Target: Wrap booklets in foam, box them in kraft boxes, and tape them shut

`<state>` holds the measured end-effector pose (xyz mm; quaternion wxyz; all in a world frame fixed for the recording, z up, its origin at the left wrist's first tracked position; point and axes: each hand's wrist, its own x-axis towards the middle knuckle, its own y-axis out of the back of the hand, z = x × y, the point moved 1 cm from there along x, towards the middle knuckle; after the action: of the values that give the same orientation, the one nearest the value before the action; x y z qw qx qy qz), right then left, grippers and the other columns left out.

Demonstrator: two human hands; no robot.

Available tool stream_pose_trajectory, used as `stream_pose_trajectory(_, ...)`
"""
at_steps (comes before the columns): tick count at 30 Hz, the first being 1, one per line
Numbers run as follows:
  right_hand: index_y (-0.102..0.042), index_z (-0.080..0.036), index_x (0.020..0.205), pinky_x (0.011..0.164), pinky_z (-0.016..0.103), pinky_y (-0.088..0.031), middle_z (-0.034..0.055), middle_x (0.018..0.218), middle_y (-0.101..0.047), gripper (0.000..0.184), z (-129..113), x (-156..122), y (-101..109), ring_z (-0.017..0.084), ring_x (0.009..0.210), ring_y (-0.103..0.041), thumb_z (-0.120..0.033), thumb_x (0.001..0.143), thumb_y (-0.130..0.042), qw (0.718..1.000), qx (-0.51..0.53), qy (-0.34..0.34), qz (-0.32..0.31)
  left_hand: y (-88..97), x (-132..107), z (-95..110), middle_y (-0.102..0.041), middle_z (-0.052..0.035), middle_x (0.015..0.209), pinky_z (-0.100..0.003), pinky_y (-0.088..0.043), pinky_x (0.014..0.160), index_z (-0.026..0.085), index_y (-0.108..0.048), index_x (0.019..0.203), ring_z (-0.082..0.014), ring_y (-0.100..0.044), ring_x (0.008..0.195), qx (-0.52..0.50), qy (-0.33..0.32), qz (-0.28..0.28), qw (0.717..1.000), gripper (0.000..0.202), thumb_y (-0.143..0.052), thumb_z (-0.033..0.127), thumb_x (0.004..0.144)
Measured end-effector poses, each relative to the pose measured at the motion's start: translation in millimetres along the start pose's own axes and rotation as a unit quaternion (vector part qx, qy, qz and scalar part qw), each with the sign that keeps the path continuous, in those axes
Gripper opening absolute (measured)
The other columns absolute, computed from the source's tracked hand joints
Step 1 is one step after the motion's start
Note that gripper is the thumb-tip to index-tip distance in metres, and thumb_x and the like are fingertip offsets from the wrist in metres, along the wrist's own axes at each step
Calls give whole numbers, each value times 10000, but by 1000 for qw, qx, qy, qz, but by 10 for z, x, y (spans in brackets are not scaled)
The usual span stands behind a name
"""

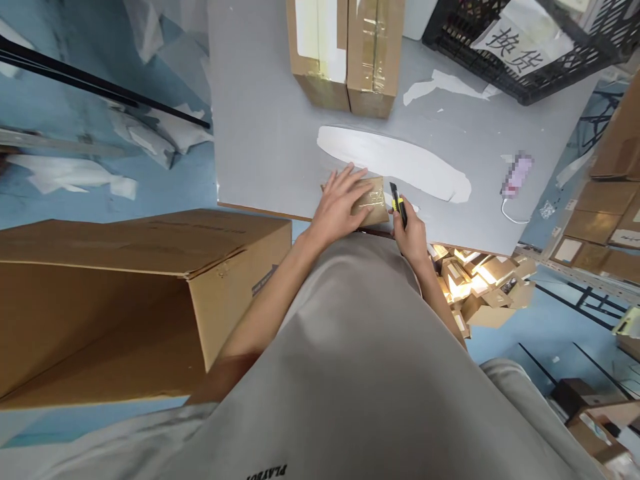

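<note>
My left hand (340,203) lies with spread fingers over a small brown cardboard box (376,199) near the table's front edge. Shiny clear tape runs across the box top, and the hand covers the box's left part. Just to the right of the box, my right hand (411,232) is closed around a black and yellow utility knife (399,205). The knife's tip end points away from me, and a gap separates it from the box. Beyond both hands, a long white sheet of paper (395,162) lies on the grey table (260,133).
Two taped cartons (373,60) stand at the back, with a black plastic crate (525,83) to their right. A purple, partly blurred object (517,175) lies at right. A large open carton (240,280) stands at my left. Small boxes (480,280) are heaped below the table's right side.
</note>
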<state>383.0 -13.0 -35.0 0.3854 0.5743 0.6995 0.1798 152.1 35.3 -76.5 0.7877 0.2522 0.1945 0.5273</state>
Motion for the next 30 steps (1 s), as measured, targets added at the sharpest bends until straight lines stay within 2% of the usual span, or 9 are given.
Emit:
stream_pose_trajectory(3,-521,-199,1708,1127,471,-617,166,1478,-784,594,-54,-54,48,321,1283,-790,-425,1169,-416,1000,-23,-13,-8,-111,126,34,-539,-116,1771,-735,-200,1432,328,-672,1588,-416,-363,1735,7,-35,-32,999,614,-565,693,1107)
stream_pose_trajectory(8,-500,-160,1727,1207,473,-579,161,1628,-696,607,-126,-95,39,320,1439,-721,-320,1150,-401,998,-60,-22,-28,-155,135,-95,-517,-113,1792,-706,-232,1430,351,-664,1596,-396,-371,1735,14,-52,-28,998,609,-561,700,1108)
stream_pose_trajectory(15,-504,-145,1730,1162,483,-607,170,1555,-746,619,-242,-129,38,335,1367,-754,-278,1134,-403,996,-78,-37,-34,-189,78,-125,-515,-113,1795,-710,-247,1424,336,-648,1612,-377,-368,1739,12,-65,-25,997,570,-502,629,1146)
stream_pose_trajectory(21,-486,-151,1741,1093,525,-634,189,1510,-763,627,-357,-138,38,363,1262,-785,-265,1133,-383,989,-115,-69,-58,-180,43,-152,-545,-124,1766,-715,-248,1420,326,-651,1611,-370,-386,1731,16,-65,-28,997,595,-470,658,1152)
stream_pose_trajectory(27,-496,-175,1734,1047,496,-648,177,1375,-814,604,-320,-228,9,350,1178,-795,-293,1153,-379,993,-89,-50,-54,-164,-13,-214,-556,-126,1755,-724,-236,1415,341,-649,1616,-375,-401,1723,28,-61,-25,997,613,-471,691,1146)
stream_pose_trajectory(30,-463,-195,1757,1040,493,-652,171,1381,-805,617,-308,-234,2,346,1183,-790,-280,1154,-365,993,-86,-49,-60,-162,-23,-231,-556,-126,1755,-725,-241,1411,352,-641,1624,-383,-406,1719,29,-55,-23,998,609,-507,689,1135)
